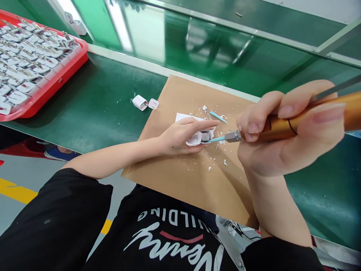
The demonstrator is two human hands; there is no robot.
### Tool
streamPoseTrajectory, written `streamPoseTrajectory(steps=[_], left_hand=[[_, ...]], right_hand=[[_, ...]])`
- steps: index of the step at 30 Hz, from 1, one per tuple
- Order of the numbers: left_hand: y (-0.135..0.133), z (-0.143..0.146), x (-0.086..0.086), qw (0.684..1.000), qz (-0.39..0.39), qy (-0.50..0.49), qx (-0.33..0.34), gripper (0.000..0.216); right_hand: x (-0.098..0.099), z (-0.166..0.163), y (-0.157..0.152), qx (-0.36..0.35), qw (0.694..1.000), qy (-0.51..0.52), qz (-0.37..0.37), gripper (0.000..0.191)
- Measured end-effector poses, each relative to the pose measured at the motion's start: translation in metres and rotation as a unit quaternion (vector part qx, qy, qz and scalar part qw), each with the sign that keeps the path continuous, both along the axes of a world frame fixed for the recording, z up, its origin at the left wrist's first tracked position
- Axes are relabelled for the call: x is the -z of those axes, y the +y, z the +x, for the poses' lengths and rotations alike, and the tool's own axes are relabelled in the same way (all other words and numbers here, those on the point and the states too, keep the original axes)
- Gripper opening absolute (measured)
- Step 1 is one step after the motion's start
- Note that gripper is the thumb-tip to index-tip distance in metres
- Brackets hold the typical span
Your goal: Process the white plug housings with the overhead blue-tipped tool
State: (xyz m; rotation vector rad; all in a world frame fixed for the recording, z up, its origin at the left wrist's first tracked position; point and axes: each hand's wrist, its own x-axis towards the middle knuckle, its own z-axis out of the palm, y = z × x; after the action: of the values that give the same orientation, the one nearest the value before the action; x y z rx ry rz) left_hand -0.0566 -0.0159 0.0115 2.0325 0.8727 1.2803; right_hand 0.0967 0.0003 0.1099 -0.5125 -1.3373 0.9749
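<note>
Sitting w/in L hand (180, 136) (gripped), white casing (206, 136) meets orange tool (279, 128) clasped in R hand (287, 152).

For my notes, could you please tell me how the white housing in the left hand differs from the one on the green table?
The held white housing is in the left hand over the cardboard; the lying white housing rests on the green table. The held one has a blue tip at its rim; the lying one has none nearby. Both have a small white plate.
</note>
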Motion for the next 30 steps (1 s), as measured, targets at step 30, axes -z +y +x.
streamPoseTrajectory(steps=[30], left_hand=[[0.023, -0.002, 0.008, 0.969, 0.085, 0.162, -0.165, 0.034]], right_hand=[[0.006, 0.0, 0.01, -0.031, 0.998, 0.054, -0.013, 0.022]])
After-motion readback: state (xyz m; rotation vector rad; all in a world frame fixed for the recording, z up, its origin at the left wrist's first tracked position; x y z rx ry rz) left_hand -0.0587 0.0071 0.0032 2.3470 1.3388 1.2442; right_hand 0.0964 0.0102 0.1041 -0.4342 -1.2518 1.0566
